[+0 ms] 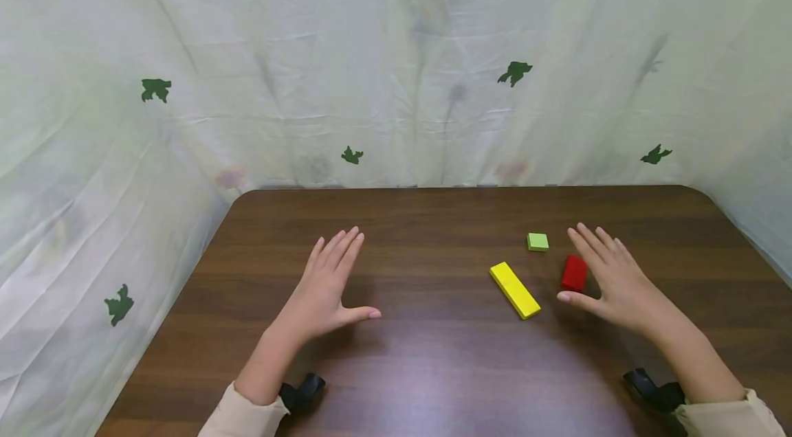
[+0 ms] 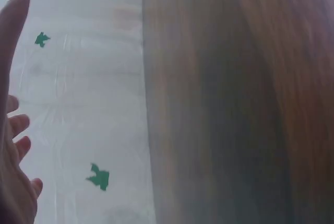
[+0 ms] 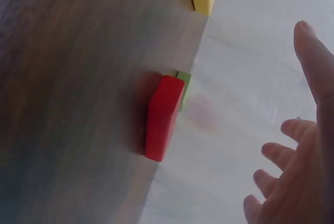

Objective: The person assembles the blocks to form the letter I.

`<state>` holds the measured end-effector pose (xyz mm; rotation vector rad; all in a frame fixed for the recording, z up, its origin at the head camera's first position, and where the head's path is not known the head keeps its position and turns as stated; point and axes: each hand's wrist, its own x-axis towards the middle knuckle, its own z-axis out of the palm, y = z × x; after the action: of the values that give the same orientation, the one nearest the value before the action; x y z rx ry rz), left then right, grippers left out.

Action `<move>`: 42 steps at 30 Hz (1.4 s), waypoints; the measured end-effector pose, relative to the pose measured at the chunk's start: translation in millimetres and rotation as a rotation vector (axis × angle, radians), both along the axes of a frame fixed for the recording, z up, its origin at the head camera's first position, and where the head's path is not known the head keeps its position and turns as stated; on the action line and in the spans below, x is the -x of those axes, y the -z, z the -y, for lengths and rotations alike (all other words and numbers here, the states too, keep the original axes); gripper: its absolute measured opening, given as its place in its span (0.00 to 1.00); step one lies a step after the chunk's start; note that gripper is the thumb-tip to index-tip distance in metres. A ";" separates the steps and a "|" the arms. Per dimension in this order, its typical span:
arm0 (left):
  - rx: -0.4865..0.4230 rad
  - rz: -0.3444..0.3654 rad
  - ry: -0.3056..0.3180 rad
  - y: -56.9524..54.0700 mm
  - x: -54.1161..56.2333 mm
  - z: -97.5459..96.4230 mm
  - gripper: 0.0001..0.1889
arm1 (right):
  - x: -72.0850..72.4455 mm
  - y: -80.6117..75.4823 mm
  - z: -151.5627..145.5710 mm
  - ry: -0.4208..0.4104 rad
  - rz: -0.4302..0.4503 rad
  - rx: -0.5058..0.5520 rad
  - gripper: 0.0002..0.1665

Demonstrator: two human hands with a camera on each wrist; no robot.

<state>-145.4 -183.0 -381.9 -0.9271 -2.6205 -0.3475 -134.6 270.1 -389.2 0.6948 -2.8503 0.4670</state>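
My left hand (image 1: 324, 289) hovers over the left half of the table with its fingers straight and thumb spread, holding nothing. Over the right side, my right hand (image 1: 619, 282) has its fingers extended and thumb out, also holding nothing. Closest to it is a red block (image 1: 573, 273), seen between its thumb and forefinger in the head view and apart from the hand in the right wrist view (image 3: 164, 119). A long yellow block (image 1: 515, 290) lies slantwise to the left of the red one. Behind them sits a small light green block (image 1: 537, 242).
The brown wooden table (image 1: 433, 231) has rounded far corners. A pale curtain (image 1: 383, 66) with dark green leaf shapes hangs behind it and at the sides. Each wrist wears a black strap, such as the left strap (image 1: 302, 393).
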 end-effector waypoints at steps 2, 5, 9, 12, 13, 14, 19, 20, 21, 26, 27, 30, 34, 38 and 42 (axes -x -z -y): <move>-0.027 -0.019 0.013 1.5 0.5 -5.5 0.57 | 0.9 1.6 -0.9 0.002 0.005 0.024 0.59; -0.066 -0.047 0.032 4.2 0.6 -14.6 0.57 | 2.1 4.6 -2.4 0.003 0.010 0.061 0.59; -0.130 -0.062 0.061 8.4 -0.7 -26.2 0.57 | 3.8 9.1 -4.2 0.025 0.051 0.116 0.59; -0.166 -0.057 0.073 12.0 -2.0 -33.6 0.57 | 5.1 10.5 -5.4 0.068 0.119 0.165 0.59; -0.179 -0.051 0.076 13.1 -2.4 -36.1 0.57 | 5.3 10.6 -6.1 0.085 0.141 0.181 0.59; -0.196 -0.036 0.077 13.9 -3.0 -38.7 0.56 | 5.4 10.7 -6.9 0.103 0.160 0.193 0.59; -0.300 0.096 0.059 15.5 -7.9 -51.3 0.56 | 5.8 15.4 -12.9 0.140 0.162 0.237 0.57; -0.318 0.122 0.057 15.8 -8.9 -53.6 0.56 | 5.8 16.4 -13.9 0.143 0.157 0.245 0.56; -0.330 0.142 0.054 16.3 -9.7 -55.8 0.56 | 6.0 17.5 -14.8 0.144 0.151 0.256 0.56; -0.352 0.180 0.062 19.8 -10.8 -66.4 0.56 | 6.9 24.1 -18.7 0.144 0.143 0.309 0.54; -0.356 0.184 0.064 20.8 -10.7 -68.6 0.56 | 7.2 25.8 -19.7 0.144 0.145 0.319 0.54; -0.366 0.196 0.073 24.1 -10.3 -75.5 0.57 | 7.9 30.5 -22.7 0.152 0.151 0.341 0.53; -0.378 0.209 0.088 28.2 -10.0 -84.4 0.58 | 8.8 36.0 -25.4 0.162 0.155 0.357 0.52; -0.382 0.232 0.086 32.0 -10.8 -91.1 0.59 | 10.1 40.4 -26.7 0.159 0.160 0.376 0.50; -0.385 0.271 0.081 35.4 -12.0 -96.8 0.59 | 11.0 44.7 -28.5 0.151 0.169 0.382 0.48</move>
<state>-133.5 -86.2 -417.3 -0.9028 -2.6099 -1.0215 -145.7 298.6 -433.9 0.3835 -2.8086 1.0514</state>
